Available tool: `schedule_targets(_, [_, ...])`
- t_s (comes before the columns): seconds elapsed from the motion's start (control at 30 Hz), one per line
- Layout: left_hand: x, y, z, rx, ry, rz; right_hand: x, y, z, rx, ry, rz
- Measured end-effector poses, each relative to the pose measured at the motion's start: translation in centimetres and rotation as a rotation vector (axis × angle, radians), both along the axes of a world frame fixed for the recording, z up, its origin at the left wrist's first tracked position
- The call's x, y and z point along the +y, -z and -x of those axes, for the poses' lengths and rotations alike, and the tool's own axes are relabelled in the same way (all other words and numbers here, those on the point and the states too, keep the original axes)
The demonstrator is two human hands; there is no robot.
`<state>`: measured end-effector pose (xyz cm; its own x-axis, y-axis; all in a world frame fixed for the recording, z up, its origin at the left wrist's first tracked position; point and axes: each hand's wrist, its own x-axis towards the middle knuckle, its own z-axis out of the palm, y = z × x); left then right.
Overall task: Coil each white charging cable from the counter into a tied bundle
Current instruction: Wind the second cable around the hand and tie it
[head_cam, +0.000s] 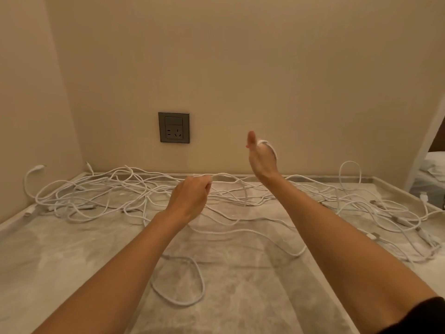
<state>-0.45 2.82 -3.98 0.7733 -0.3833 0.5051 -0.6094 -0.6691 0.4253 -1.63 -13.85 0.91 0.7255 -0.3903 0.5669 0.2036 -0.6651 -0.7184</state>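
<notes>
Head camera view over a marble counter (72,249) strewn from its far-left corner to its right edge with tangled white charging cables (96,196), below a grey wall socket (173,127). Left of centre, the person's left hand (190,197) has its fingers curled, pinching one strand (224,175) just above the tangle. That strand runs right toward the right hand (261,160), held high with thumb up and a small coil (271,147) of white cable looped around its far side. Its fingers are hidden behind the palm, so how they close cannot be told. More cables sprawl along the right edge, near white bedding (433,165) beyond the counter. The cables look light, thin and limp, likely to snag on one another and to spring out of a loose coil. The safest hold appears to be on the cord itself, close to the coil, sparing the connector ends.
</notes>
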Motion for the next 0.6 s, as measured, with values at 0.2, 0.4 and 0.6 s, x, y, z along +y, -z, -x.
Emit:
schedule_targets(0.2, [-0.4,-1.8,0.0,0.219,-0.002,0.392,0.4,2.7,0.1,0.391,-0.088,0.425])
schedule_targets(0.4, [-0.4,-3.8,-0.6,0.221,-0.053,0.464,1.6,2.7,0.4,0.574,-0.294,0.269])
schedule_targets(0.6, [-0.2,-5.2,-1.3,-0.03,-0.104,0.145,1.8,1.5,0.7,0.711,-0.72,-0.028])
